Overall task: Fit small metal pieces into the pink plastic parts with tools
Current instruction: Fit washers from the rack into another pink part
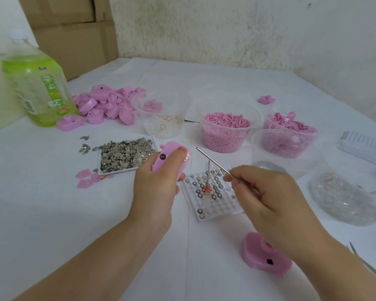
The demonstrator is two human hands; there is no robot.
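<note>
The left hand (156, 187) gripped a smooth, rounded pink plastic part (169, 158) while the right hand (269, 198) pinched a thin metal tool (213, 160), its tip just right of that part, above a dimpled tray (224, 208).

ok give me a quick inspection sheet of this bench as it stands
surface: white covered table, loose metal bits beside the tray
job's things: pink part; thin metal tool; tray of metal pieces; grid tray with round pieces, needle tool lying on it; pile of pink parts; heart-shaped pink part by the right wrist
clutter: green bottle; tubs of pink bits
grippers: left hand grips the pink part; right hand pinches the thin metal tool
cables: nothing seen
surroundings: cardboard boxes, stained wall
</note>
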